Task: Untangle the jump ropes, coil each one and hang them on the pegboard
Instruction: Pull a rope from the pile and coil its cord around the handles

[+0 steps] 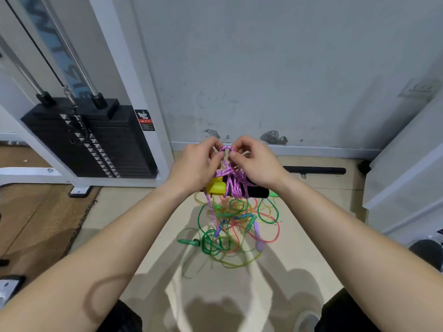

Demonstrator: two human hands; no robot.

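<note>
- Pink jump rope (233,185) is held up in front of the person, above the floor. It is wound in many turns round its black foam handles (257,191).
- Yellow end piece (215,186) sticks out at the left end of the bundle.
- Small loop (226,148) of the same pink cord stands up from the top of the bundle.
- left hand (196,164): fingers curled, thumb and fingertips pinching the left side of the loop.
- right hand (256,161): fingers curled, pinching the right side of the loop. The two hands nearly touch there.
- Bundle sits below and between the two palms. Cannot tell whether either palm also carries it.
- One loose strand (212,212) of pink cord hangs from the bundle's left end down into the pile below.
- Tangled pile (230,226) of thin ropes lies on the pale floor (148,212), directly under the hands, with green, red-orange and yellow-green strands crossing one another.
- Green handle (188,242) is at the pile's left edge, purple handle (258,238) at its right.
- Surroundings:
  - black weight stack (91,140) in a white frame at left
  - scuffed grey wall (263,68) ahead
  - black bar (314,170) on the floor along the wall base at right
  - brown mat (36,212) at left
</note>
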